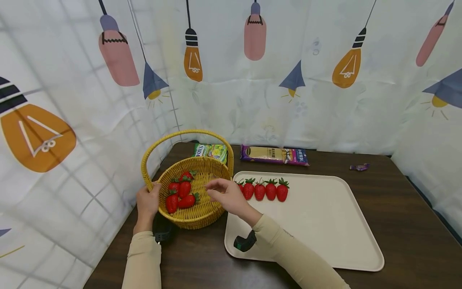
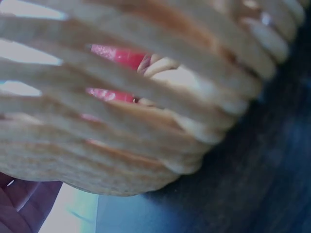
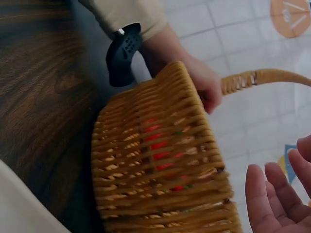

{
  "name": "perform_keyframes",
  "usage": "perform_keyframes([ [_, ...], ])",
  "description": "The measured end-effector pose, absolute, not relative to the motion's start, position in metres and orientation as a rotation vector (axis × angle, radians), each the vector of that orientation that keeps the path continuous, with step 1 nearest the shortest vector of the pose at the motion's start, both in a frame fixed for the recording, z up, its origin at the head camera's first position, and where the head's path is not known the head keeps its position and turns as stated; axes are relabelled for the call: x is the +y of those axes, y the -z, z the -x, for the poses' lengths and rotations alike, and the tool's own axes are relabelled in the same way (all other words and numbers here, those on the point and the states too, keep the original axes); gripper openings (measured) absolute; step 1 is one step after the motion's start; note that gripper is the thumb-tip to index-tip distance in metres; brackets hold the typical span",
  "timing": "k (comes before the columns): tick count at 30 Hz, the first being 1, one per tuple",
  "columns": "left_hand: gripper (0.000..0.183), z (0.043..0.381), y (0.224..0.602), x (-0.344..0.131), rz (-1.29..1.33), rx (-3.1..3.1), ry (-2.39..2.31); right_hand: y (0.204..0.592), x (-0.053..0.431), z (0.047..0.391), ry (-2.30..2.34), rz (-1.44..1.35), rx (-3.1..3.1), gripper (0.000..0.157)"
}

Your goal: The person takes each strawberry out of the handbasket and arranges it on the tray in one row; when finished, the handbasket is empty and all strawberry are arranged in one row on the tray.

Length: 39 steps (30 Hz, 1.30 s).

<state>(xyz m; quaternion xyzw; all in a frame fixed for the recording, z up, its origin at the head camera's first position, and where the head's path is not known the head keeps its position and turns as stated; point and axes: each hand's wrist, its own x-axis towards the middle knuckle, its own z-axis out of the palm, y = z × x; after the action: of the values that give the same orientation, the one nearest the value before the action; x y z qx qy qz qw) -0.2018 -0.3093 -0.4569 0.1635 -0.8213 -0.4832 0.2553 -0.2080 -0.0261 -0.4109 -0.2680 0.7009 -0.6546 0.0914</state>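
Observation:
My left hand (image 1: 148,202) grips the yellow wicker basket (image 1: 206,178) by its left rim, where the arched handle meets it. Several red strawberries (image 1: 185,189) lie in the left half of the basket. Over the basket's right rim hovers my right hand (image 1: 231,197), its fingers loosely bent and nothing between them; the right wrist view shows those empty fingers (image 3: 260,194) beside the basket's wall (image 3: 160,199). Through the weave (image 2: 121,87) in the left wrist view, bits of red fruit (image 2: 129,58) show. Part of the strawberry row (image 1: 259,192) on the tray is hidden behind my right hand.
The cream tray (image 1: 317,224) lies right of the basket on a dark wooden table (image 1: 408,224). Behind stand a green candy bag (image 1: 212,151) and a long purple noodle packet (image 1: 274,155). A small purple wrapped sweet (image 1: 359,167) lies at the back right. Patterned curtains border the table.

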Motion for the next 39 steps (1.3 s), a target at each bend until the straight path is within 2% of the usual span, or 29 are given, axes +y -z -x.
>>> perform_keyframes([
  [9, 0.037, 0.203, 0.460, -0.310, -0.452, -2.219, 1.283, 0.418, -0.048, 0.223, 1.780, 0.754, 2.312, 0.016],
  [26, 0.041, 0.203, 0.459, -0.306, -0.435, -2.200, 1.173, 0.418, -0.079, 0.245, 1.604, 0.625, 2.223, 0.034],
  [36, 0.041, 0.203, 0.459, -0.305, -0.424, -2.197, 1.167, 0.424, -0.094, 0.251, 1.545, 0.452, 2.104, 0.038],
  [39, 0.040, 0.203, 0.459, -0.305, -0.420, -2.200, 1.154, 0.424, -0.097, 0.252, 1.474, 0.487, 2.129, 0.037],
])
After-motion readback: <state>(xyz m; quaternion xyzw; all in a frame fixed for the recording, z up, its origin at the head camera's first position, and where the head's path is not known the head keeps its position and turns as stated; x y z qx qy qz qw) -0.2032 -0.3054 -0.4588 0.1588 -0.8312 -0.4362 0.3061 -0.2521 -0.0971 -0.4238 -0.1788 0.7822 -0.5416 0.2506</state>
